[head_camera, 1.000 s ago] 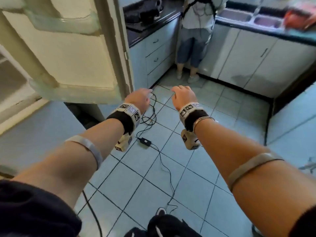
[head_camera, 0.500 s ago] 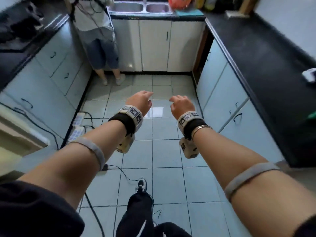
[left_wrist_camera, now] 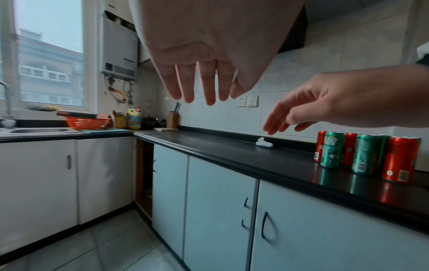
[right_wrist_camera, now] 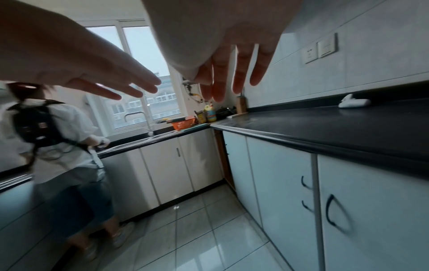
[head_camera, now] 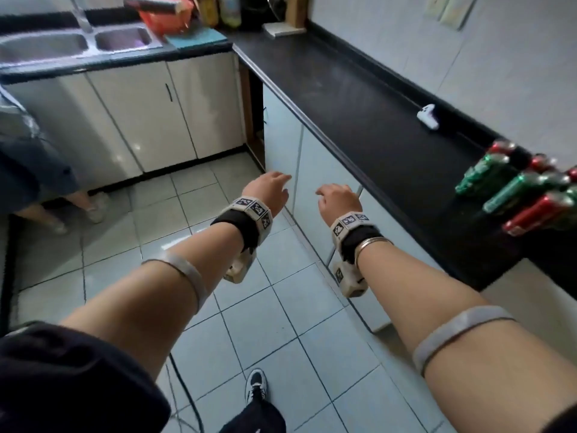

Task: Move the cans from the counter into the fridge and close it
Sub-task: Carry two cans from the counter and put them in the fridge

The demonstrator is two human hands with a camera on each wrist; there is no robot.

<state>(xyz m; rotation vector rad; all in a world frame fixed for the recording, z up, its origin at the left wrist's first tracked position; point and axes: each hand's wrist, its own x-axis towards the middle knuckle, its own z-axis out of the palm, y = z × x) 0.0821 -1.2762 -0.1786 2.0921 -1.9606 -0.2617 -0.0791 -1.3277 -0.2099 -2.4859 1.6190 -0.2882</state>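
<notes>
Several red and green cans [head_camera: 518, 189] stand in a cluster on the black counter [head_camera: 359, 101] at the right edge of the head view; in the left wrist view the same cans [left_wrist_camera: 364, 157] stand upright near the wall. My left hand [head_camera: 271, 190] and right hand [head_camera: 338, 200] are stretched out over the floor in front of the cupboards, left of the cans, fingers relaxed and holding nothing. My left hand [left_wrist_camera: 199, 78] and right hand [right_wrist_camera: 232, 73] show straight, spread fingers in the wrist views. The fridge is out of view.
A small white object [head_camera: 428, 117] lies on the counter beyond the cans. A sink [head_camera: 71, 45], an orange basket [head_camera: 162, 17] and bottles sit at the back. Another person [right_wrist_camera: 60, 150] stands at the sink on the left. White cupboard doors [head_camera: 312, 170] run below the counter.
The view has swung right, away from the open fridge door, across the kitchen floor to the right-hand counter, so the cans have come into sight. Both hands stay out in front, empty.
</notes>
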